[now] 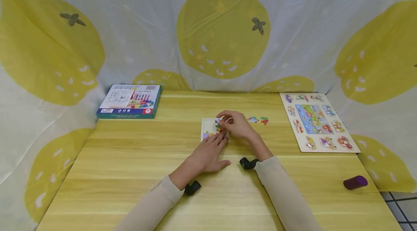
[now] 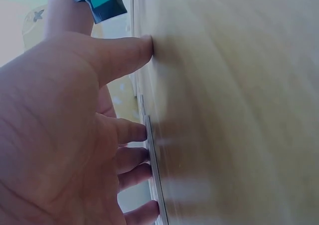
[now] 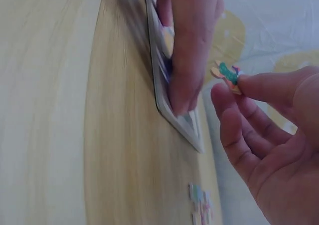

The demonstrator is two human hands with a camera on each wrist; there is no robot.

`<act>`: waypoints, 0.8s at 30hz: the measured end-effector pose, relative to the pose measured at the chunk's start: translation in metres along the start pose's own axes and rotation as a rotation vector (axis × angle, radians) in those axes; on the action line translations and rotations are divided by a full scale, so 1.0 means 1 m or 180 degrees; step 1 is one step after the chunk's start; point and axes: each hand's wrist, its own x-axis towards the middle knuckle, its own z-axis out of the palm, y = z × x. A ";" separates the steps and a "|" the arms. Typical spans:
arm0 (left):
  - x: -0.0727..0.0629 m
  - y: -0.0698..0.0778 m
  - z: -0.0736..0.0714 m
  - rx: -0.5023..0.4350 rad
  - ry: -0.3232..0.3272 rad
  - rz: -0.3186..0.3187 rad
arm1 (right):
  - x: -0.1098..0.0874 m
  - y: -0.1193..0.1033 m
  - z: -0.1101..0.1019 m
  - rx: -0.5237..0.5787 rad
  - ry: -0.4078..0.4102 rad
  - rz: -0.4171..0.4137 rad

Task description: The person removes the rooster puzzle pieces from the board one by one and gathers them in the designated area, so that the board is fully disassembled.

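Observation:
A small pale puzzle tray (image 1: 204,125) lies flat on the table, with some coloured pieces in it. My left hand (image 1: 206,155) rests on its near part, fingers extended; in the left wrist view the fingertips (image 2: 144,212) meet the tray's edge and the thumb touches the tabletop. Over the tray's right side, my right hand (image 1: 239,125) pinches a jigsaw piece (image 3: 229,75) between thumb and fingers, raised off the tray. The piece shows green and orange patches. Two loose jigsaw pieces, one bluish (image 1: 252,119) and one red and green (image 1: 264,120), lie right of the tray. My hands hide much of the tray.
A flat toy box (image 1: 128,102) lies at the back left. At the right is a larger picture board (image 1: 303,145) with vehicle shapes. Near the right edge lies a purple cylinder (image 1: 355,183). A fruit-print cloth (image 1: 146,35) hangs behind the table.

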 end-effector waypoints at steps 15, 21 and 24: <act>0.001 0.004 -0.003 0.0022 0.0024 -0.0031 | -0.043 0.029 -0.051 0.0071 0.0375 0.0201; -0.001 0.005 -0.002 0.0003 0.0065 -0.0061 | -0.059 0.048 -0.067 0.0111 0.0528 0.0338; -0.001 0.005 -0.002 -0.0020 0.0054 -0.0075 | -0.066 0.056 -0.073 0.0123 0.0595 0.0387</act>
